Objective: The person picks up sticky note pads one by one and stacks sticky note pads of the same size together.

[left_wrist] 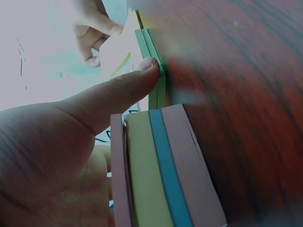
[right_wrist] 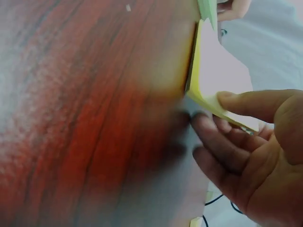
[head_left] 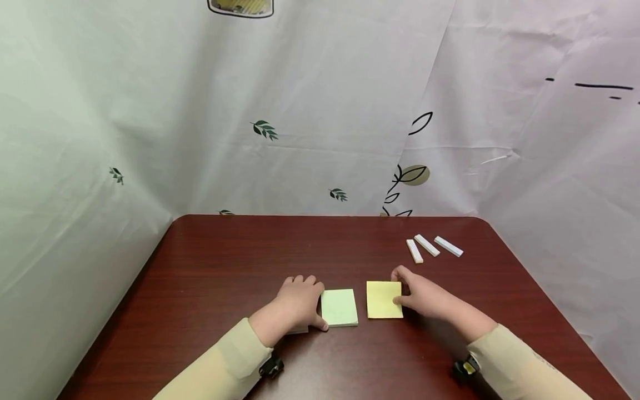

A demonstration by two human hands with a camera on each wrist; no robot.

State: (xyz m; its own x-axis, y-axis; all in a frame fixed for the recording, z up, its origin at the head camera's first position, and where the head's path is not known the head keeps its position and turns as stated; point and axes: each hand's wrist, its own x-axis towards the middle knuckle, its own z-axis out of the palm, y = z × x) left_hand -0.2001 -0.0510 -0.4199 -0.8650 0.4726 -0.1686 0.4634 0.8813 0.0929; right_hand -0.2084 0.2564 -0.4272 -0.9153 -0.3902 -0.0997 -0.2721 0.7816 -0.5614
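A light green sticky note pad (head_left: pixel 339 307) lies on the table by my left hand (head_left: pixel 300 303), whose thumb rests at its near left corner, with the fingers at its far left corner. Right of it is a yellow sticky note pad (head_left: pixel 382 300). My right hand (head_left: pixel 422 291) pinches that pad's right edge, thumb on top and fingertips below. In the left wrist view, a stack of pink, yellow and blue pads (left_wrist: pixel 163 165) stands beside the left palm; the left hand mostly hides it in the head view.
Three small white sticks (head_left: pixel 425 245) lie at the far right of the dark red-brown table (head_left: pixel 225 266). A pale cloth (head_left: pixel 325 111) printed with leaves hangs behind the table and along both sides.
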